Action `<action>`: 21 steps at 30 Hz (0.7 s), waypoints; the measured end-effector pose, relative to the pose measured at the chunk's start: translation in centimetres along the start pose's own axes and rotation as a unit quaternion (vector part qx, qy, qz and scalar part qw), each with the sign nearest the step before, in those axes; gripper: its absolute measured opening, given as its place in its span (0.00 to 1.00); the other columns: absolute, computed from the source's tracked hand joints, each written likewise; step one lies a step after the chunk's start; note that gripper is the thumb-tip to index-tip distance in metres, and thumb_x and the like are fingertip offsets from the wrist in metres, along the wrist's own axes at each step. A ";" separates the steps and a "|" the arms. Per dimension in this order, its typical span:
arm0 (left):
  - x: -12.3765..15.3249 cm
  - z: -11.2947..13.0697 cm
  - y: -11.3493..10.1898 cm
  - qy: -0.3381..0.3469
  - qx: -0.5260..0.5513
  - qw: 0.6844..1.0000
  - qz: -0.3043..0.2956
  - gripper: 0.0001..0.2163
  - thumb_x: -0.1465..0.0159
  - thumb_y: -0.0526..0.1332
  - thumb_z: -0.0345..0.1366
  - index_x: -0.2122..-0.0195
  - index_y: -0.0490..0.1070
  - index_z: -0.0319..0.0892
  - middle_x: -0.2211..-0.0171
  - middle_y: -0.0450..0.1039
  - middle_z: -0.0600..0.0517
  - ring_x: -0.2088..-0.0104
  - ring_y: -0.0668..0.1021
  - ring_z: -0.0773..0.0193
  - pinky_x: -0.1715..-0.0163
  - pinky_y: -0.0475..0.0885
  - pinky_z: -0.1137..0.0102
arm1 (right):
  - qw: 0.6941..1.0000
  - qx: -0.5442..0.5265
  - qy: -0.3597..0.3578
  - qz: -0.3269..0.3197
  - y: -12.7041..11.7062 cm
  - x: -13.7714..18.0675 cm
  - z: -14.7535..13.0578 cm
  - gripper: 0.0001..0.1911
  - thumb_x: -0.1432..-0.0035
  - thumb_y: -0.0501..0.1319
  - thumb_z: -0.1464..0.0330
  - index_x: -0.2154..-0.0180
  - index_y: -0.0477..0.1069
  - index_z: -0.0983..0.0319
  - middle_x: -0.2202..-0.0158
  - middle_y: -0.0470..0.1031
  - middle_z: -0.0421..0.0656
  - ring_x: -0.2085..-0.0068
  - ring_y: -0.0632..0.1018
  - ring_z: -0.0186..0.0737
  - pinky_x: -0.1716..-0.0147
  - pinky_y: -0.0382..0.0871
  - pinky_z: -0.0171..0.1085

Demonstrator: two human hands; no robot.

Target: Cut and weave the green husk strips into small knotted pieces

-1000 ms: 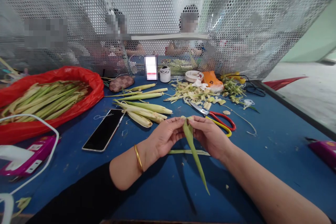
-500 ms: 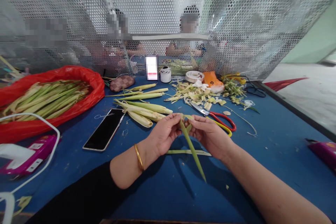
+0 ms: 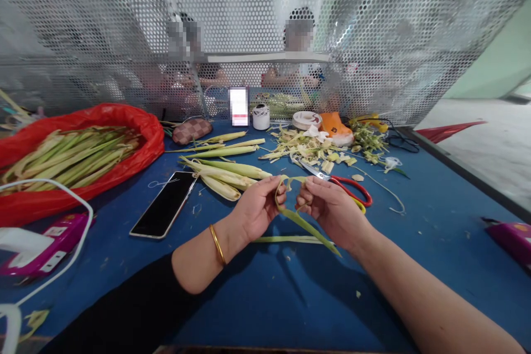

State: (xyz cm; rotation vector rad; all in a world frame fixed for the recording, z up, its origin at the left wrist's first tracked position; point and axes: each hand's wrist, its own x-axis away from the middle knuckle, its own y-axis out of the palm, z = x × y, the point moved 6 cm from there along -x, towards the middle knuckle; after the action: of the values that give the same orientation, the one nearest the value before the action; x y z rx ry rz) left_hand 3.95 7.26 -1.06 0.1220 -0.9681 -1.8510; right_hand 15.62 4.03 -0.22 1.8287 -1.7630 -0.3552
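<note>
Between my two hands is a green leaf strip (image 3: 309,226), bent into a loop with one long tail hanging toward the lower right. My left hand (image 3: 260,206) pinches it on one side, thumb against fingers. On the other side my right hand (image 3: 329,207) pinches it, with its fingers curled. Under the hands another thin leaf strip (image 3: 286,239) lies flat on the table. Just behind my right hand are scissors (image 3: 352,188) with red and yellow handles, partly covered by it. A bundle of pale husk leaves (image 3: 226,177) lies beyond my left hand.
A red plastic bag (image 3: 151,146) of long leaves stands at left. A phone (image 3: 165,204) lies near my left forearm. Leaf scraps (image 3: 309,147), a tape roll (image 3: 307,120) and a lit phone (image 3: 239,106) sit before a perforated metal screen (image 3: 244,5); people sit behind it.
My hands have moved slightly apart, opening the strip into a wider loop. Its hanging tail has swung up and to the right.
</note>
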 end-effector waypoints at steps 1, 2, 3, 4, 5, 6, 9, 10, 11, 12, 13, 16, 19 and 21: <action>0.0 0.0 0.0 0.000 -0.008 1.000 -0.008 0.07 0.38 0.59 0.30 0.74 0.66 0.38 0.78 0.63 0.56 0.82 0.66 0.75 0.84 0.63 0.80 | 1.000 0.000 0.000 0.000 0.0 0.0 0.0 0.14 0.53 0.71 0.64 0.76 0.68 0.62 0.79 0.64 0.36 0.73 0.72 0.31 0.74 0.68 0.29; -0.1 0.0 0.0 0.000 -0.016 1.000 -0.014 0.07 0.39 0.60 0.30 0.74 0.65 0.38 0.78 0.63 0.56 0.83 0.65 0.76 0.86 0.60 0.81 | 1.000 0.000 0.002 0.000 0.0 0.0 0.0 0.14 0.53 0.70 0.63 0.77 0.68 0.62 0.78 0.64 0.36 0.73 0.73 0.32 0.74 0.68 0.29; -0.1 0.0 0.0 -0.001 -0.023 1.000 -0.017 0.08 0.39 0.60 0.30 0.75 0.65 0.38 0.78 0.63 0.56 0.83 0.64 0.76 0.87 0.58 0.82 | 1.000 0.002 0.007 0.000 0.1 0.0 0.1 0.14 0.52 0.70 0.63 0.77 0.67 0.62 0.78 0.64 0.35 0.73 0.73 0.32 0.73 0.69 0.30; -0.1 0.0 -0.1 -0.002 -0.030 0.999 -0.016 0.08 0.40 0.61 0.31 0.75 0.65 0.38 0.78 0.63 0.56 0.84 0.63 0.77 0.87 0.56 0.82 | 1.000 0.002 0.011 0.001 0.1 0.0 0.1 0.15 0.52 0.70 0.63 0.77 0.67 0.62 0.79 0.63 0.35 0.74 0.72 0.32 0.74 0.68 0.30; -0.1 0.0 -0.1 -0.005 -0.036 0.999 -0.014 0.08 0.40 0.61 0.31 0.75 0.65 0.38 0.78 0.63 0.56 0.84 0.63 0.77 0.87 0.55 0.82 | 1.000 0.002 0.015 0.002 0.0 0.0 0.1 0.15 0.52 0.70 0.63 0.77 0.66 0.62 0.79 0.62 0.34 0.75 0.71 0.31 0.74 0.67 0.30; -0.1 0.0 -0.1 -0.008 -0.042 0.999 -0.012 0.08 0.40 0.61 0.31 0.75 0.64 0.38 0.78 0.62 0.57 0.84 0.62 0.78 0.88 0.54 0.83 | 1.000 0.000 0.017 0.005 0.0 0.0 0.1 0.15 0.52 0.70 0.63 0.77 0.66 0.62 0.80 0.61 0.34 0.77 0.69 0.30 0.76 0.66 0.30; 0.0 0.4 -0.1 -0.011 -0.063 0.998 -0.001 0.09 0.41 0.62 0.32 0.76 0.63 0.38 0.79 0.62 0.57 0.85 0.61 0.79 0.88 0.51 0.83 | 1.000 0.007 0.018 0.018 -0.2 0.0 -0.1 0.15 0.52 0.70 0.63 0.77 0.65 0.62 0.81 0.58 0.32 0.81 0.61 0.26 0.79 0.60 0.29; 0.0 0.5 -0.1 -0.008 -0.073 0.997 0.004 0.10 0.41 0.62 0.32 0.76 0.63 0.38 0.80 0.62 0.57 0.85 0.60 0.79 0.88 0.50 0.83 | 1.000 0.015 0.017 0.021 -0.2 0.0 -0.2 0.15 0.52 0.69 0.63 0.77 0.65 0.62 0.81 0.58 0.32 0.82 0.59 0.25 0.80 0.58 0.29; 0.1 0.7 -0.1 -0.004 -0.083 0.997 0.009 0.10 0.42 0.62 0.32 0.77 0.63 0.38 0.80 0.61 0.57 0.86 0.60 0.79 0.88 0.50 0.82 | 0.999 0.025 0.016 0.023 -0.3 0.1 -0.3 0.15 0.52 0.69 0.63 0.77 0.65 0.62 0.81 0.57 0.32 0.82 0.57 0.25 0.81 0.57 0.30; 0.1 0.9 -0.1 -0.001 -0.093 0.996 0.013 0.10 0.42 0.62 0.32 0.77 0.62 0.38 0.80 0.61 0.57 0.86 0.59 0.79 0.88 0.49 0.82 | 0.999 0.035 0.014 0.023 -0.3 0.1 -0.4 0.15 0.52 0.69 0.63 0.77 0.65 0.62 0.81 0.57 0.32 0.82 0.55 0.25 0.81 0.55 0.30; 0.1 1.1 -0.1 0.002 -0.104 0.994 0.017 0.10 0.42 0.62 0.32 0.77 0.62 0.38 0.81 0.61 0.58 0.86 0.59 0.79 0.88 0.48 0.82 | 0.999 0.044 0.013 0.022 -0.4 0.1 -0.5 0.15 0.52 0.69 0.63 0.77 0.65 0.62 0.81 0.57 0.32 0.82 0.54 0.25 0.81 0.54 0.30; 0.1 1.5 -0.3 0.008 -0.128 0.991 0.024 0.11 0.42 0.63 0.33 0.78 0.61 0.39 0.82 0.59 0.58 0.86 0.57 0.80 0.87 0.46 0.81 | 0.998 0.058 0.006 0.019 -0.5 0.0 -0.7 0.15 0.51 0.68 0.62 0.78 0.64 0.62 0.81 0.57 0.32 0.82 0.53 0.26 0.81 0.52 0.31; 0.1 1.8 -0.5 0.014 -0.136 0.990 0.029 0.12 0.44 0.64 0.34 0.78 0.62 0.38 0.82 0.59 0.59 0.86 0.56 0.80 0.87 0.45 0.81 | 0.998 0.058 0.002 0.016 -0.6 0.0 -0.9 0.16 0.50 0.68 0.62 0.78 0.63 0.61 0.81 0.55 0.32 0.82 0.51 0.26 0.81 0.51 0.32; 0.1 2.0 -0.7 0.011 -0.136 0.990 0.030 0.11 0.44 0.65 0.34 0.77 0.62 0.38 0.82 0.59 0.59 0.87 0.56 0.81 0.87 0.45 0.81 | 0.998 0.056 0.002 0.020 -0.7 0.0 -1.1 0.17 0.50 0.68 0.61 0.78 0.62 0.61 0.81 0.54 0.31 0.82 0.50 0.26 0.81 0.49 0.32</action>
State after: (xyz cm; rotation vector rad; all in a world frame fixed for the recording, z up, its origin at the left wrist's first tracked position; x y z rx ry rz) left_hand 2.49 8.41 -0.15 -0.0521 -0.6896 -1.9021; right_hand 16.85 4.20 0.25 1.8675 -1.8474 -0.2419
